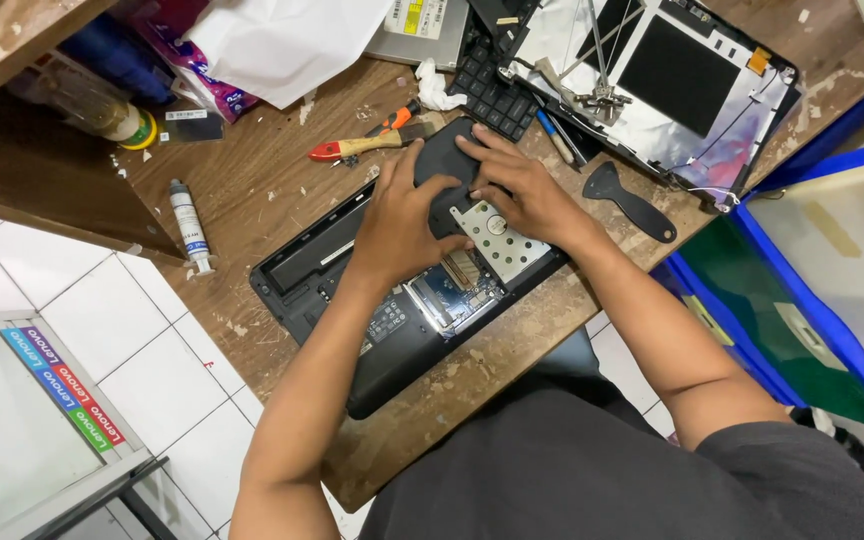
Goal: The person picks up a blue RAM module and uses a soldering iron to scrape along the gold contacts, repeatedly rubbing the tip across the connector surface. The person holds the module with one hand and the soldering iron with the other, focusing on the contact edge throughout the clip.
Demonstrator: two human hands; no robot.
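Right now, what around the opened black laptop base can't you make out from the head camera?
- Black plastic cover panel: both hands, left hand and right hand, hide most of it; whether it is latched cannot be told.
- Small green circuit board: parts too small.
- Grey disc drive: cut off by the top edge, partly under white paper.
- Silver-lined laptop lid: top cropped.

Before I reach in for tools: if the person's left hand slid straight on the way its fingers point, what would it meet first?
The left hand points up-right across the black cover panel; past its edge, probably the wooden-handled tool, though height is unclear.
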